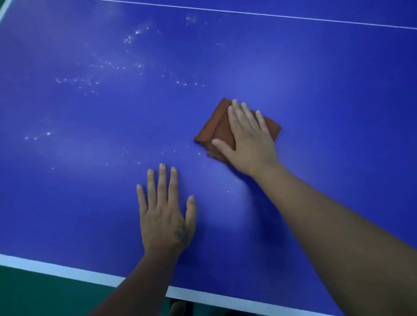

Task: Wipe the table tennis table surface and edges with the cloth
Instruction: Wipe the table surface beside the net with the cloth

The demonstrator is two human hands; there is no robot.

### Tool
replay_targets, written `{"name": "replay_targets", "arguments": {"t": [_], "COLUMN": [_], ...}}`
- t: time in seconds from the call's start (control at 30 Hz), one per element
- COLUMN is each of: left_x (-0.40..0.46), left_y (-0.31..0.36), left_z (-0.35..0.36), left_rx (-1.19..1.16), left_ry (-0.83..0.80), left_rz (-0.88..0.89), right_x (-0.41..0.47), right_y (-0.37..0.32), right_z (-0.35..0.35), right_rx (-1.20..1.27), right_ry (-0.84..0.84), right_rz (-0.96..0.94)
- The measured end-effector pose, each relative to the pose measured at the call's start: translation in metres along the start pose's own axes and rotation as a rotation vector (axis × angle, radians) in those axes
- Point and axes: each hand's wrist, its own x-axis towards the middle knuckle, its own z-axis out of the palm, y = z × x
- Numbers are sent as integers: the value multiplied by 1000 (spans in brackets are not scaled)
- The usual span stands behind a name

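Along the far left, the white edge line (4, 14) is running away from the viewer, with green floor (5, 289) showing beyond it and below the near edge. White specks (96, 74) are lying scattered over the left and middle of the blue tabletop (333, 80), spreading from the far centre line (239, 12) down toward the near side.

Moving right, the left hand (164, 214) is resting flat on the tabletop near the near edge, fingers straight and spread, grasping nothing; it seems to be bracing the body.

Farther right and farther away, the right hand (247, 141) is pressing palm-down on the folded brown cloth (215, 131), fingers straight, thumb lying along its near edge. The cloth is sitting in the middle of the tabletop, its long axis running from near-left to far-right, slightly skewed to the table lines.

The relation that matters: the specks are lying to the left of and beyond the cloth, so the coming sweep probably needs to be travelling leftward and away, driven by the right hand, which is the one on the cloth.

No brand, label or readable writing is showing anywhere.
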Motion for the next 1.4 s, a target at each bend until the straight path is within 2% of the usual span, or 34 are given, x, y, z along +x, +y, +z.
{"name": "replay_targets", "arguments": {"t": [0.1,0.2,0.33,0.5,0.6,0.77,0.93,1.07,1.27,1.4], "left_x": [2,0,1,3,2,2,3,2,2,1], "left_y": [-3,-2,-1,2,4,2,4,5,6,6], "left_z": [7,6,4,1,0,4,2,1,0,1], "left_rx": [17,20,1,-21,-22,-14,-21,-21,-26,-39], "left_ry": [14,16,18,18,17,41,53,43,25,46], "left_rz": [10,11,5,-5,-4,0,-6,-16,-25,-23], "right_x": [-39,-78,-76,-14,-7,-71,-158,-149,-62,-67], "right_y": [-3,-1,16,52,57,31,-5,12,88,94], "right_z": [7,8,0,-18,-15,-1,13,3,-26,-17], "right_rx": [-40,-40,-4,49,-47,-59,52,79,98,-26], "right_ry": [24,-22,-117,-99,-66,-35,-109,-181,-141,-57], "right_rz": [-209,-407,-541,-224,-166,-271,-499,-592,-264,-135]}}
